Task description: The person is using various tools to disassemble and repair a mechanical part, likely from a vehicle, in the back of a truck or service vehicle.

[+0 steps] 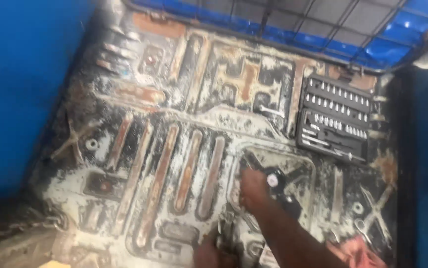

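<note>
A person's right hand (253, 187) reaches across a worn, rust-streaked sheet-metal floor pan (184, 149), its fingers curled near a small black ratchet-like tool with a pale round head (273, 179); the picture is too blurred to tell whether the fingers actually grip the tool or only rest beside it. The tool sits in a shallow, rounded recess (293, 164) pressed into the lower right part of the pan. The person's left hand (208, 253) shows only at the bottom edge, close to a dull metal part (224, 233) sticking up from the pan; whether it is spread or clenched cannot be told.

Long raised ribs (159, 183), flaked white and orange-brown, run across the pan to the left of the hands. Up and to the right, well apart from the right hand, an open black plastic socket-set case (335, 121) lies flat, its rows of bright chrome sockets in place. A single chrome wrench (271, 110) lies just left of the case. A crumpled red rag (360, 250) sits at the lower right corner. Blue painted panels (20, 74) flank the pan on both sides, and a dark wire grid (293, 17) crosses the top over blue sheeting.
</note>
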